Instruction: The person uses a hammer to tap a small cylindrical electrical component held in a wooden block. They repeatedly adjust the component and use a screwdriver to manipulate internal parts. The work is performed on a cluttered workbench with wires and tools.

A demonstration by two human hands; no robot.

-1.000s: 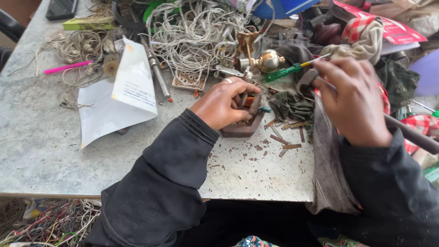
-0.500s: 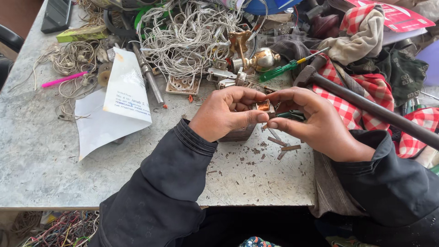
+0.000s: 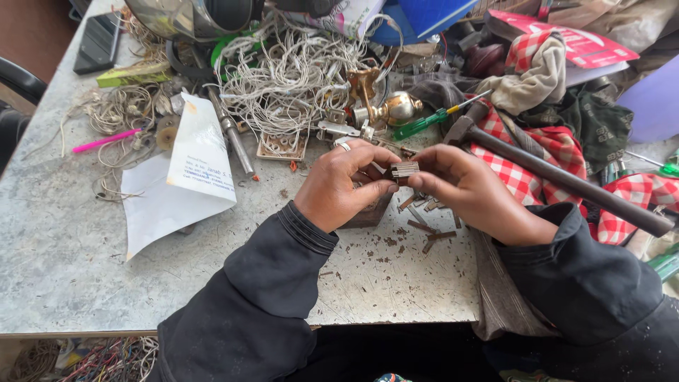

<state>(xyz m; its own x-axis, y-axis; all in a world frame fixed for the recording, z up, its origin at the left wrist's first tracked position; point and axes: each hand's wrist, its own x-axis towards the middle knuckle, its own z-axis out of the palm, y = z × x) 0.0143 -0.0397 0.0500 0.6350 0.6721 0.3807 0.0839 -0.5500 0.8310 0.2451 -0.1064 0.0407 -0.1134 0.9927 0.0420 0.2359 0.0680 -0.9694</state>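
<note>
While both of your hands meet over the middle of the bench, they pinch one small ribbed metal stack [image 3: 404, 169] between them: your left hand [image 3: 346, 185] clamps its left end with thumb and fingertips, and your right hand [image 3: 472, 191] is closed on its right end the same way. The stack sits in the air just above a dark wooden block [image 3: 369, 212], which your left hand partly covers.

It looks like thin plates pressed together, so judge it light, stiff and hard-edged, and likely to fan apart or slip if squeezed on the flat faces alone. Holding it by the two ends, as you do now, seems the safest grip.

Near and right of the block lie loose brown metal strips [image 3: 430, 228] and rusty crumbs on the grey bench [image 3: 64, 247]. Right of your right hand, a hammer [image 3: 559, 178] rests across a red checked cloth [image 3: 527, 180]. Farther off are a green screwdriver [image 3: 424, 123], a brass knob [image 3: 398, 107] and a tangle of white wire [image 3: 290, 78]. To the left lies a folded paper [image 3: 173, 187], with a pink pen [image 3: 106, 140] beyond it.
</note>
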